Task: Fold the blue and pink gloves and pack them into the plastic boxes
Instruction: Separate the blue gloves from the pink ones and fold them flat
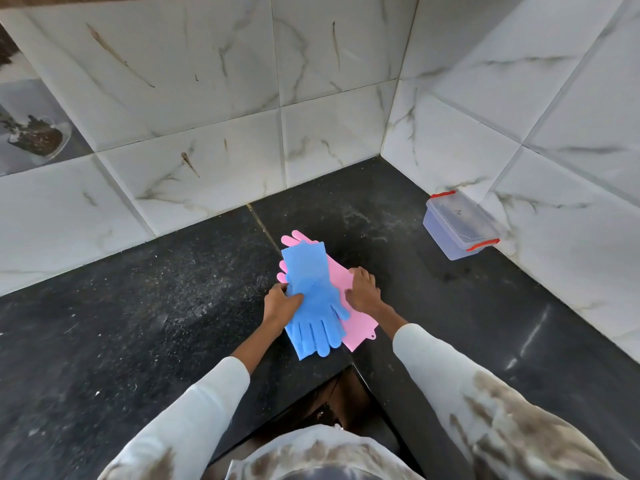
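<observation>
Blue gloves (313, 299) over pink gloves (348, 306), clear plastic box (459, 226) with red clips, speckled black counter (138, 306)

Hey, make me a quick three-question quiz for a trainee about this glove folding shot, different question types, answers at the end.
1. True or false: the blue gloves lie on top of the pink gloves.
2. Multiple choice: the plastic box stands A) between the hands, B) by the right wall, lid on, C) on the floor.
3. Fill in: the left hand touches the ____ gloves, while the right hand rests on the pink.

Key: 1 true; 2 B; 3 blue.
</observation>
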